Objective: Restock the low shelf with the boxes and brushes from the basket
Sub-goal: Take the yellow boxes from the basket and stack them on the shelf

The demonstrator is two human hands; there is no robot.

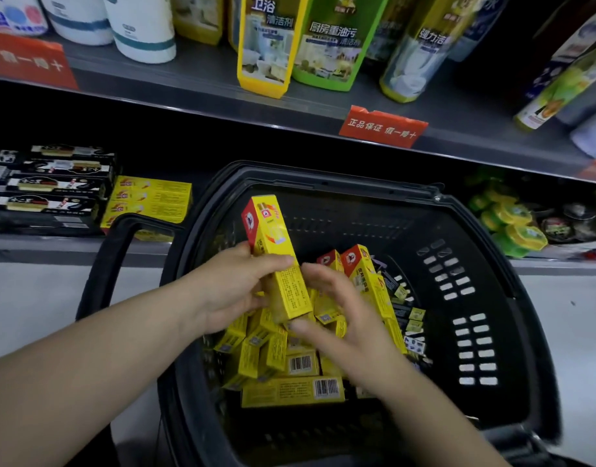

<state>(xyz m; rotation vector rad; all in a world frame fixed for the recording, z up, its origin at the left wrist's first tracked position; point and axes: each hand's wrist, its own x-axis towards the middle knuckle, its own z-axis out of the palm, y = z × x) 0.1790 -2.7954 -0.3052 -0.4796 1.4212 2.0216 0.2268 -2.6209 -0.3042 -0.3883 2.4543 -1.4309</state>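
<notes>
A black plastic basket [475, 298] stands on the floor in front of the low shelf [53, 242]. Several yellow boxes [289, 375] with red ends lie piled in it. My left hand [229, 291] grips a stack of long yellow boxes [273, 251], held upright above the pile. My right hand [337, 311] is beside it, thumb and fingers curled against the stack's lower end; motion blur hides the exact grip. Another yellow box [370, 278] leans upright against dark packets [407, 318] at the basket's right side.
On the low shelf at left sit stacked black brush boxes [53, 187] and a stack of yellow boxes [151, 200]. Green and yellow round tins [512, 224] fill its right end. The shelf above carries cleaner bottles [266, 45] and red price tags [382, 126]. The basket handle [104, 264] hangs left.
</notes>
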